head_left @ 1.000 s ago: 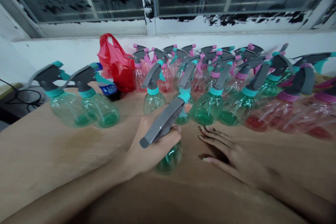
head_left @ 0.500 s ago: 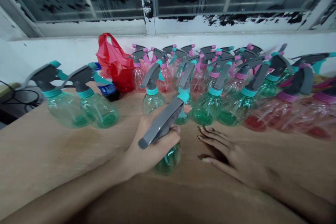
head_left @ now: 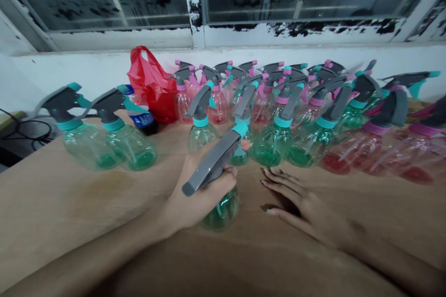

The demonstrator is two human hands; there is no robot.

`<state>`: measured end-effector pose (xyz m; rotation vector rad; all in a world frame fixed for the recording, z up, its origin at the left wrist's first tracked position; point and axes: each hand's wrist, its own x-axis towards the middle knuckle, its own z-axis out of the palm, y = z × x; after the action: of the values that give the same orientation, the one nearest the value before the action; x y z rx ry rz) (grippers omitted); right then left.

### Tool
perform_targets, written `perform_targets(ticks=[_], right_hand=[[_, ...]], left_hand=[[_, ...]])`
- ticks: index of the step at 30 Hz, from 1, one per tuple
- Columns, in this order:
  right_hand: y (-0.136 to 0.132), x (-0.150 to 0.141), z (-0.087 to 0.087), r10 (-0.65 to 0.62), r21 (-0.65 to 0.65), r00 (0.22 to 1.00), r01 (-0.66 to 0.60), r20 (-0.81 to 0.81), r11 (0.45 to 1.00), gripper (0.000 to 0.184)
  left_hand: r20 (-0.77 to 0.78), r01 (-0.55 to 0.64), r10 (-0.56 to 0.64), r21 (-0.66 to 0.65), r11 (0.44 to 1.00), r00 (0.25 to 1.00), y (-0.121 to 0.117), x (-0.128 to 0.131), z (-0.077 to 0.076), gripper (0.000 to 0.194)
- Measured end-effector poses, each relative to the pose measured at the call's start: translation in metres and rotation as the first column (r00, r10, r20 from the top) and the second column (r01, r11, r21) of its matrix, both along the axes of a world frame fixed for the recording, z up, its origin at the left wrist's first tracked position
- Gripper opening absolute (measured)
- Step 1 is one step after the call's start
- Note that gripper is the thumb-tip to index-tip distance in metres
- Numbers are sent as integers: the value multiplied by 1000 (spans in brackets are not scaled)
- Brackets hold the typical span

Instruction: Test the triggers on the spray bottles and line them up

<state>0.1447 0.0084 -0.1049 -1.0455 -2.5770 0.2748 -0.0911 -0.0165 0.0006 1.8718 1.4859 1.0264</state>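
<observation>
A green spray bottle [head_left: 221, 211] with a grey trigger head and a teal nozzle stands near the front middle of the table. My left hand [head_left: 200, 195] is wrapped round its neck, just under the head; the collar is hidden by the fingers. To its right, my right hand [head_left: 303, 204] rests on the wood with fingers spread and nothing in it. Beyond the hands, green spray bottles [head_left: 272, 146] line up, and two more green spray bottles [head_left: 134, 148] stand side by side at the left.
Behind are several pink spray bottles [head_left: 218, 106], with others at the right [head_left: 371, 146]. A red plastic bag [head_left: 158, 88] and a dark bottle with a blue label [head_left: 142, 118] sit at the back left. Black cables [head_left: 29, 132] lie past the wooden table's [head_left: 69, 204] left edge.
The view has shifted very slightly. Both hands and the held spray bottle keep the same places on the table.
</observation>
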Motion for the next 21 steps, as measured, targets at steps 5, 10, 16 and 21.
perform_targets(ticks=[5, 10, 16, 21], right_hand=[[0, 0, 1, -4, -2, 1000, 4, 12, 1000, 51], [1, 0, 0, 8, 5, 1000, -8, 19, 1000, 50], [1, 0, 0, 9, 11, 1000, -9, 2, 1000, 51], [0, 0, 1, -1, 3, 1000, 1, -2, 1000, 51]], left_hand=[[-28, 39, -39, 26, 999, 999, 1, -1, 1, 8], [-4, 81, -81, 15, 997, 997, 0, -1, 9, 13], [-51, 153, -152, 17, 988, 987, 0, -5, 12, 17], [-15, 143, -143, 18, 990, 990, -3, -5, 10, 14]])
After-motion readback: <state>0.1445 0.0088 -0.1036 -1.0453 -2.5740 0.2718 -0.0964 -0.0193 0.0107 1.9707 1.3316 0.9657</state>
